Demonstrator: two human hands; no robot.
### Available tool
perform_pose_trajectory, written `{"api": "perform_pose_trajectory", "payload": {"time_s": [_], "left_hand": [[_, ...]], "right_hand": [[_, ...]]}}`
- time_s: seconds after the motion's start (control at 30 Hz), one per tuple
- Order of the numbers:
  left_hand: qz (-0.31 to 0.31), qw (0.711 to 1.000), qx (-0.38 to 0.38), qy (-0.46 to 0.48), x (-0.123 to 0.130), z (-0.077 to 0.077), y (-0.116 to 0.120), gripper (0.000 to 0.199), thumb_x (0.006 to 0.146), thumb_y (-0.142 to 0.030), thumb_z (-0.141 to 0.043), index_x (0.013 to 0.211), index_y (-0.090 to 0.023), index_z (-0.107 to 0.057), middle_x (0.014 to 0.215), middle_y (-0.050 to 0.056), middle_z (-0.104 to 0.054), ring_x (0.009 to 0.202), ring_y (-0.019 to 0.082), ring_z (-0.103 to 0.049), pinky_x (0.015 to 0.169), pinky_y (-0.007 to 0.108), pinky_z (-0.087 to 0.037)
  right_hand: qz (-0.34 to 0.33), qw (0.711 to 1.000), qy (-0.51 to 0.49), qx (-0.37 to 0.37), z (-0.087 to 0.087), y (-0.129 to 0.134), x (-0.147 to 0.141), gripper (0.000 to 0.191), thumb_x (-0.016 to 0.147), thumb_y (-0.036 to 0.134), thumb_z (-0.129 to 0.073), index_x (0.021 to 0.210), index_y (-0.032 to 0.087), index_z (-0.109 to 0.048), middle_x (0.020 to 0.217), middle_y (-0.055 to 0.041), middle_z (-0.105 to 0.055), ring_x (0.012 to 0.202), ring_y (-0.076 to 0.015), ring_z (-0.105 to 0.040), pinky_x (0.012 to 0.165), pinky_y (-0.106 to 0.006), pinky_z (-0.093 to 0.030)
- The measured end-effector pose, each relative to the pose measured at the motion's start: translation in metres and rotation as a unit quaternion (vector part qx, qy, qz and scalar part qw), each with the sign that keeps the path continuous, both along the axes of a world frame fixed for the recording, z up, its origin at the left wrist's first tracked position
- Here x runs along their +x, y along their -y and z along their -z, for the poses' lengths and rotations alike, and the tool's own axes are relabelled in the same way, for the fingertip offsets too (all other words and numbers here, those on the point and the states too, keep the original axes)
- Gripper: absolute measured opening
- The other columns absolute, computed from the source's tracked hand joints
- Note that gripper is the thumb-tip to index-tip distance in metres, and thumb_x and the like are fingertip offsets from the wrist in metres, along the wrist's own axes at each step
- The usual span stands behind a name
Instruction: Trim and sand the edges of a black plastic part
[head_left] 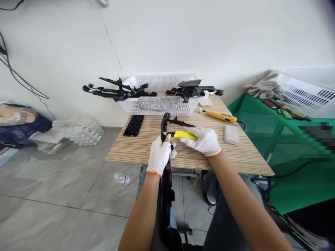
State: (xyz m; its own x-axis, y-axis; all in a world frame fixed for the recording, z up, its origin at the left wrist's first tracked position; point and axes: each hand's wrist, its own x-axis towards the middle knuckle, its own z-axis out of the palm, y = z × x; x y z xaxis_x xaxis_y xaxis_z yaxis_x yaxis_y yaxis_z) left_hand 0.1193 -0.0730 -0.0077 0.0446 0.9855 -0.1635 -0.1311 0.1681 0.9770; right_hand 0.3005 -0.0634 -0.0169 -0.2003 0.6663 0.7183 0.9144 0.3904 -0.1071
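My left hand (159, 155), in a white knit glove with a bare thumb tip, is closed around a long black plastic part (166, 188). This part runs from the table top down between my legs. My right hand (202, 140), gloved too, grips a yellow utility knife (185, 135). The knife points left, its blade end at the black part close to my left thumb; whether the blade touches is too small to tell. Just beyond lies a thin black strip (180, 122) on the wood-grain table (136, 150).
Behind stands a white basket (159, 78) with black plastic parts sticking out and a grey cloth on its rim. A black phone (134, 125), a yellow corded tool (221, 116) and a pale square block (231, 135) lie around. At right, a green-covered table (293, 181) holds tools and gloves.
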Motion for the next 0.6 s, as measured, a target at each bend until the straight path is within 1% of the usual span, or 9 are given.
{"api": "perform_pose_trajectory", "payload": {"time_s": [0.13, 0.27, 0.43, 0.6], "left_hand": [[0.006, 1.000, -0.002, 0.008, -0.0016, 0.0021, -0.0027, 0.035, 0.081, -0.052, -0.067, 0.080, -0.020, -0.053, 0.052, -0.005, -0.055, 0.033, 0.008, -0.050, 0.031, 0.017, -0.035], [-0.001, 1.000, -0.004, -0.003, -0.0028, 0.0024, -0.0044, 0.035, 0.081, -0.052, -0.066, 0.081, -0.020, -0.053, 0.049, -0.008, -0.050, 0.032, 0.008, -0.049, 0.032, 0.018, -0.036], [-0.008, 1.000, 0.002, -0.024, -0.0031, 0.0028, -0.0050, 0.037, 0.079, -0.055, -0.066, 0.080, -0.020, -0.053, 0.048, -0.008, -0.049, 0.033, 0.010, -0.051, 0.032, 0.019, -0.038], [-0.012, 1.000, -0.008, -0.012, -0.0029, -0.0003, -0.0041, 0.037, 0.080, -0.054, -0.066, 0.080, -0.020, -0.051, 0.047, -0.009, -0.045, 0.032, 0.009, -0.048, 0.033, 0.019, -0.038]], "right_hand": [[0.004, 1.000, 0.021, 0.019, 0.0002, -0.0008, -0.0010, 0.072, 0.093, 0.074, -0.033, 0.092, 0.019, -0.079, 0.067, -0.0051, -0.072, 0.056, -0.0143, -0.063, 0.052, -0.026, -0.035], [0.021, 0.999, 0.038, 0.004, 0.0017, -0.0012, -0.0020, 0.072, 0.092, 0.075, -0.032, 0.093, 0.019, -0.078, 0.067, -0.0050, -0.071, 0.056, -0.0143, -0.062, 0.052, -0.026, -0.033], [0.029, 0.998, 0.057, 0.009, 0.0020, -0.0013, -0.0042, 0.073, 0.091, 0.076, -0.032, 0.094, 0.018, -0.077, 0.069, -0.0053, -0.071, 0.056, -0.0149, -0.061, 0.053, -0.027, -0.032], [0.029, 0.997, 0.065, -0.017, -0.0016, -0.0006, -0.0062, 0.073, 0.089, 0.078, -0.035, 0.096, 0.018, -0.077, 0.072, -0.0062, -0.072, 0.061, -0.0161, -0.063, 0.053, -0.027, -0.032]]}}
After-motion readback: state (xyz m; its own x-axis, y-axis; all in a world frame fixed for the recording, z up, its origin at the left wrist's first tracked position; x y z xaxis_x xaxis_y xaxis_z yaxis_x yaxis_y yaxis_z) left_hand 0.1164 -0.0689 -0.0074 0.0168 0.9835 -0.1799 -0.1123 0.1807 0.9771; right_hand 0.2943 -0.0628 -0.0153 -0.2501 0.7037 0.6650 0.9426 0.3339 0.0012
